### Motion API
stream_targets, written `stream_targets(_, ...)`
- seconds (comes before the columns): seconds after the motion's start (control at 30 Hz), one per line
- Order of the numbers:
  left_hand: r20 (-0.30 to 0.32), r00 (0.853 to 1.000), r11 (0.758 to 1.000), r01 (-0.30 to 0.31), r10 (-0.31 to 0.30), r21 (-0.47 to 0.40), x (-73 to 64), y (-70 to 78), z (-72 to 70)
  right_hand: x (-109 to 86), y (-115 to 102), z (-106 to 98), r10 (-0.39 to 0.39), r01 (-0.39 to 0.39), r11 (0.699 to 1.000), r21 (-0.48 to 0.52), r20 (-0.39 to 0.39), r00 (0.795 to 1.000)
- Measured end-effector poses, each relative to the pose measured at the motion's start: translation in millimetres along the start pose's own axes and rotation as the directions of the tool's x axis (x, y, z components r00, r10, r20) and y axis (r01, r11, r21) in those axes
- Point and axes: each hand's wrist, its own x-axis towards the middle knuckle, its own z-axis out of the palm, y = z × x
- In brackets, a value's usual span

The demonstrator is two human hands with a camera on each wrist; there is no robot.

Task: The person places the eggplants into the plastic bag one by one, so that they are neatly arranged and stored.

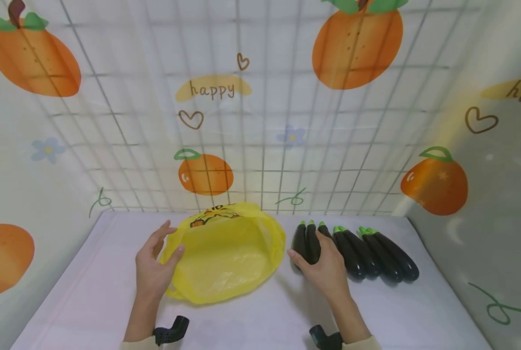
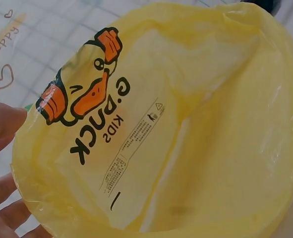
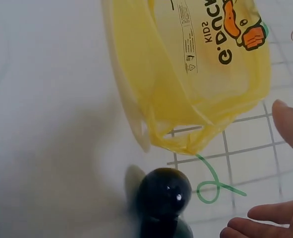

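A yellow plastic bag point(image 1: 221, 262) with a printed duck stands with its wide mouth spread open, facing me. My left hand point(image 1: 151, 270) is at the bag's left edge, thumb and fingers apart. In the left wrist view, its fingertips point(image 2: 7, 121) lie right by the bag's rim. My right hand point(image 1: 328, 272) hovers over the leftmost eggplants point(image 1: 301, 243), thumb and fingers spread and not closed round any of them. It partly hides this group. In the right wrist view, the rounded end of an eggplant point(image 3: 163, 193) shows beside the fingers point(image 3: 270, 218).
More dark eggplants with green stems point(image 1: 387, 255) lie side by side to the right on the white table point(image 1: 243, 325). Behind the table hangs a curtain point(image 1: 265, 116) printed with oranges, over a wire grid. Similar sheeting closes off both sides.
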Motion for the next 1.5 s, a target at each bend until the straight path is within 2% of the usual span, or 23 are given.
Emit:
stream_targets(0.3,0.017,0.999,0.998,0.048,-0.047,-0.035,-1.8,-2.0,2.7,-2.7,-1,9,0.022,-0.021,0.999,0.035,-0.023,1.0)
stream_targets(0.6,0.018,0.996,0.995,0.086,-0.086,-0.04,-1.9,-4.6,3.6,-4.2,3,13,0.051,-0.051,0.998,0.038,0.0,0.999)
stream_targets(0.97,0.022,0.991,0.992,0.129,-0.129,0.008,-4.7,-12.3,-1.9,-5.6,1,20,0.035,-0.035,0.998,0.051,-0.008,0.999)
stream_targets(1.13,0.046,0.99,0.991,0.132,-0.132,-0.001,-5.6,-12.2,-3.3,-7.3,1,24,0.033,-0.032,0.997,0.072,-0.013,0.999)
stream_targets(1.37,0.126,0.97,0.969,0.221,-0.207,-0.109,-6.8,-9.9,-5.2,-10.9,3,28,0.024,-0.02,0.996,0.083,-0.045,0.999)
stream_targets(1.5,0.122,0.972,0.973,0.213,-0.202,-0.091,-6.5,-10.3,-5.1,-12.2,5,32,0.018,-0.012,0.995,0.095,-0.058,0.998)
